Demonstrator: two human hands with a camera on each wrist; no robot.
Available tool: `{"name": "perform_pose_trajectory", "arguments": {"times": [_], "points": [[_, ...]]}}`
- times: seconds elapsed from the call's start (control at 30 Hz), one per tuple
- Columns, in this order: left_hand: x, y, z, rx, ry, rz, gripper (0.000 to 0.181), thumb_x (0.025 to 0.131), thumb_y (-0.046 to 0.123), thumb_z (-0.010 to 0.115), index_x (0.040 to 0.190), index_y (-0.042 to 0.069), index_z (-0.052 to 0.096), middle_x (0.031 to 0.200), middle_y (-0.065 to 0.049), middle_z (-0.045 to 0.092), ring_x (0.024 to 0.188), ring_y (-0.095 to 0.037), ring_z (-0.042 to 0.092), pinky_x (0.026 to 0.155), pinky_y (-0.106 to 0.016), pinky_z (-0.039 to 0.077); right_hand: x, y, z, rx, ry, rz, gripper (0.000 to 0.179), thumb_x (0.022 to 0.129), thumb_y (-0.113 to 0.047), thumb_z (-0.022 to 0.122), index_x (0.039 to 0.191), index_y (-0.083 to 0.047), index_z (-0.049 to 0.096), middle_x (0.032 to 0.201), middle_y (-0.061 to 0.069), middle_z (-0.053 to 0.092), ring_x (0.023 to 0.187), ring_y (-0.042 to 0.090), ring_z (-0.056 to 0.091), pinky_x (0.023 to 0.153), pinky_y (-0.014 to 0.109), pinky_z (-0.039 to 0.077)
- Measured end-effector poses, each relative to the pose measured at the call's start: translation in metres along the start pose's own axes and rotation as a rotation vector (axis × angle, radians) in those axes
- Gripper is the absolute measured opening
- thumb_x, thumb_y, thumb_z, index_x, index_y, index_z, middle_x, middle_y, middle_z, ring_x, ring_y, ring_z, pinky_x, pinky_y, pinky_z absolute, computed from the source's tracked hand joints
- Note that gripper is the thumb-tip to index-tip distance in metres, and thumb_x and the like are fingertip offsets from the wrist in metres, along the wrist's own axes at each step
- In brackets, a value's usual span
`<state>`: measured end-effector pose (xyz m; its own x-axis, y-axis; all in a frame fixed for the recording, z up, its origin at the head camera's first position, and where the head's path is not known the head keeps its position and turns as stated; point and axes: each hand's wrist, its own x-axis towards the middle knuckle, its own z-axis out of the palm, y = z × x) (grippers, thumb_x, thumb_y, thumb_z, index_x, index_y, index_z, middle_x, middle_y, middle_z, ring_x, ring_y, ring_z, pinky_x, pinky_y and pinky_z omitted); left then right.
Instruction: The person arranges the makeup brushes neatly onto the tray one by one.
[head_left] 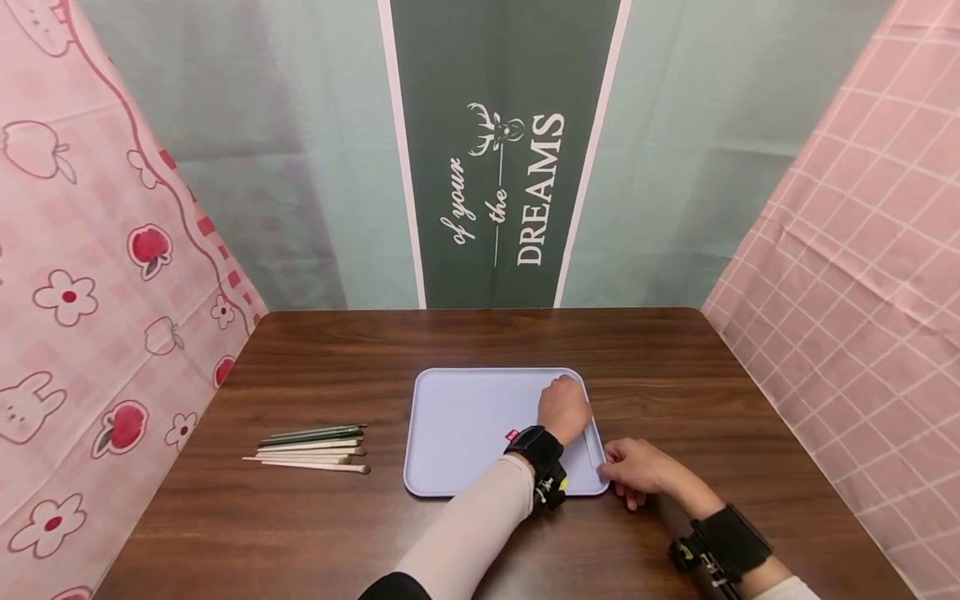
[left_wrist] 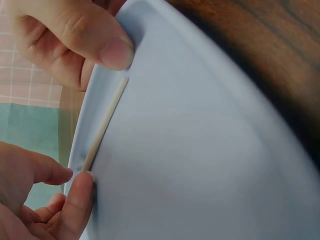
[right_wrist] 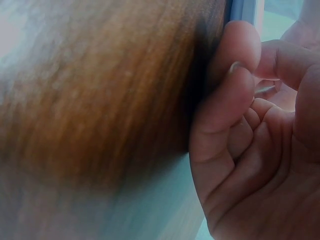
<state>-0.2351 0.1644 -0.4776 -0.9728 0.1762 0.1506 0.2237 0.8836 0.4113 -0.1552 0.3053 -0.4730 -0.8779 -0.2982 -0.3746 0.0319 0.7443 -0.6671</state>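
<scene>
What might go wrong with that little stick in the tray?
The pale stick is thin and lies along the tray's side, with the left hand at one end, so it might roll or slip out of line when let go.

The right hand is gripping the tray near its closest right corner, so a tug there could jiggle the stick.

The two hands are working close together, so they might bump each other.

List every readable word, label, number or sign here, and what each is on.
"of your": dark green backdrop panel.
"the": same panel.
"DREAMS": same panel, running sideways.
Deer emblem: same panel.
Small red tag beside the left wrist strap: too small to read.
No readable numbers.
</scene>
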Motion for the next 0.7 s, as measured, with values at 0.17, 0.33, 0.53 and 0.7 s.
{"name": "perform_pose_trajectory", "arguments": {"times": [0.17,0.33,0.53,0.7], "points": [[0.0,-0.001,0.0,-0.012,-0.012,-0.024,0.021,0.086,0.023,0.073,0.096,0.005,0.069,0.087,-0.007,0.065,0.079,-0.023,0.067,0.067,-0.033,0.053,0.0,0.0,0.0,-0.004,0.0,-0.013,0.019,0.089,-0.012,0.062,0.073,-0.008,0.052,0.058,0.004,0.059,0.04,0.012,0.058,0.042,0.032,0.05],[-0.002,0.0,-0.003,-0.024,-0.02,-0.064,0.033,0.082,0.03,0.077,0.106,0.01,0.067,0.094,-0.005,0.065,0.085,-0.022,0.065,0.066,-0.034,0.052,0.0,0.0,0.0,-0.006,0.0,-0.009,0.019,0.088,-0.012,0.062,0.073,-0.009,0.052,0.058,0.004,0.059,0.04,0.011,0.058,0.042,0.032,0.05],[-0.006,-0.003,-0.012,0.047,-0.045,-0.014,0.039,0.084,0.038,0.077,0.113,0.014,0.067,0.103,-0.003,0.064,0.097,-0.019,0.058,0.07,-0.033,0.051,0.002,0.001,0.0,0.004,-0.006,-0.01,0.018,0.089,-0.012,0.062,0.073,-0.009,0.052,0.058,0.004,0.059,0.04,0.01,0.058,0.041,0.03,0.049],[-0.012,-0.013,-0.021,0.116,-0.047,0.044,0.042,0.086,0.041,0.074,0.117,0.012,0.066,0.108,-0.004,0.064,0.102,-0.021,0.057,0.076,-0.037,0.049,0.002,0.002,0.001,0.005,-0.006,-0.015,0.019,0.089,-0.012,0.062,0.073,-0.009,0.052,0.058,0.004,0.059,0.04,0.01,0.058,0.041,0.029,0.049]]}}
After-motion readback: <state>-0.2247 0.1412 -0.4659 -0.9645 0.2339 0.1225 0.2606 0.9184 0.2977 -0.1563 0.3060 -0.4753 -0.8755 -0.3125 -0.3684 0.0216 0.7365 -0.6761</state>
